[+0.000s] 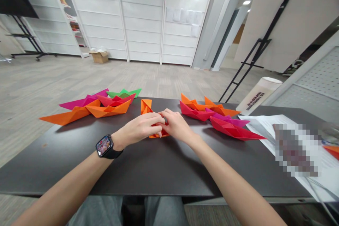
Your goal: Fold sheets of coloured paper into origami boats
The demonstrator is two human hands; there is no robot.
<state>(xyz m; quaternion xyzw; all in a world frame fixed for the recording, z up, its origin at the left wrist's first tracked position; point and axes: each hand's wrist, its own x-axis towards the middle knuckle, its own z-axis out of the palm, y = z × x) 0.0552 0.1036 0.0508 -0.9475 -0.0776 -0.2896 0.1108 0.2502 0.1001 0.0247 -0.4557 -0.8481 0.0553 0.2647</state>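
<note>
An orange folded paper piece (pixel 146 106) lies at the middle of the dark table, partly hidden under my hands. My left hand (pixel 141 126), with a black watch on its wrist, has curled fingers on the orange paper. My right hand (pixel 177 125) pinches at the paper from the right, its fingertips meeting those of the left. Folded paper boats stand on both sides: orange (pixel 108 108), magenta (pixel 82 101) and green (pixel 124 93) ones among those at left, and red (pixel 234 129) and orange (pixel 194 104) ones among those at right.
The dark table (pixel 148 169) spans the view. White printed sheets (pixel 265 123) and a blurred-out patch are at its right side, with thin cables below. A white cylinder (pixel 258 95) stands behind the right edge. White shelves (pixel 143 24) and a cardboard box (pixel 99 56) are farther back.
</note>
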